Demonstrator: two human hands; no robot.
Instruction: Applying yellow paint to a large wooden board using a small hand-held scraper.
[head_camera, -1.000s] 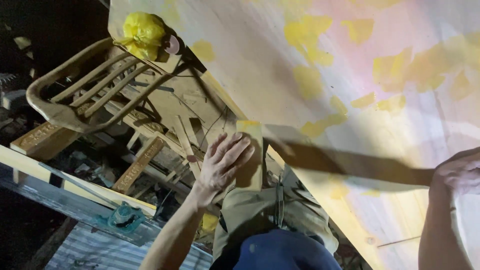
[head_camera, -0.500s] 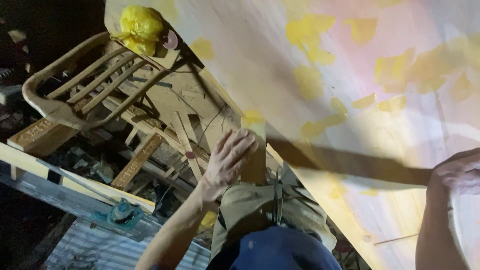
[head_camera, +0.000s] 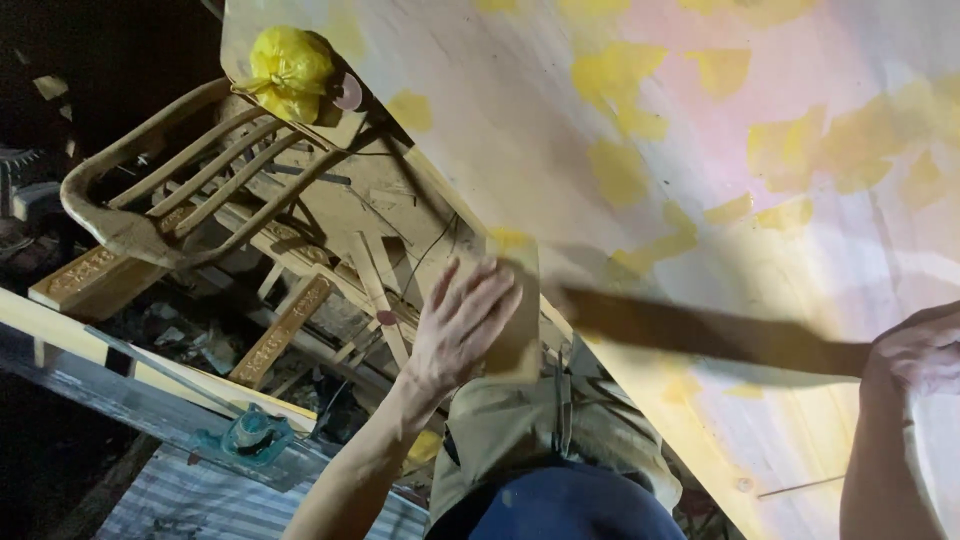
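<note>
My left hand (head_camera: 462, 325) lies flat, fingers spread, on a small wooden block (head_camera: 516, 310) at the near edge of a large pale wooden panel (head_camera: 700, 150) patched with yellow filler. My right hand (head_camera: 915, 350) sits at the right edge, closed round the end of a long dark blurred blade or stick (head_camera: 700, 335) that reaches left across the panel toward the block. What the dark tool is cannot be told for the blur. My khaki trousers and blue shirt show below.
A yellow plastic bag (head_camera: 288, 70) rests on the panel's far corner. A wooden chair frame (head_camera: 170, 190) lies on its side among carved wooden strips and offcuts at left. A pale plank with a teal clamp (head_camera: 245, 435) runs along the lower left.
My left hand and the block have shifted slightly along the panel's edge. The dark tool stays stretched between block and right hand; the view has drifted a little.
</note>
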